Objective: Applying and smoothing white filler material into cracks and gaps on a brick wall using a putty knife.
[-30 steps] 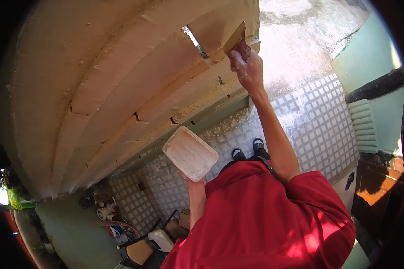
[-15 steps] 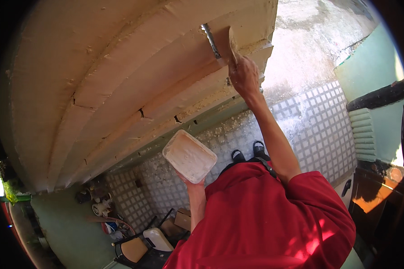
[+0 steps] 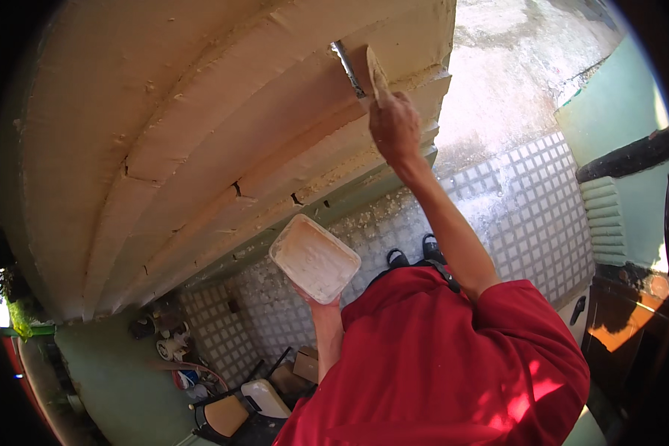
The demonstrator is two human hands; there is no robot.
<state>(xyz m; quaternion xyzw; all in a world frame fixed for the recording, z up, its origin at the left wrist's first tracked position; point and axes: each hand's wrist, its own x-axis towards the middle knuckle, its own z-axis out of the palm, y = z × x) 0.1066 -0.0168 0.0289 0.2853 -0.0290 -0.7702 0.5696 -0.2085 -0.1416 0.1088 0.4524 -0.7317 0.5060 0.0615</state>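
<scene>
gripping a trowel (image 3: 364, 70) overhead, right hand (image 3: 395, 128); left hand (image 3: 316, 297) cradles tray (image 3: 314, 258) below.

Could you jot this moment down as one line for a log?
right hand: holds trowel against cream moulding | left hand: holds white tray from below | floor: checkered tiles

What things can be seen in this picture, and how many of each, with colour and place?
stepped moulding: one, cream, upper left
trowel: one, metal blade, pressed to the moulding, top centre
tray: one, whitish, rectangular, centre
tiled floor: one, grey and white squares, right of centre
wall: one, pale green, far right
chair: one, tan seat, bottom left
shoes: two, black, on the tiles
shirt: one, red, bottom
left hand: under the tray, holding it
right hand: raised, gripping the trowel
</scene>
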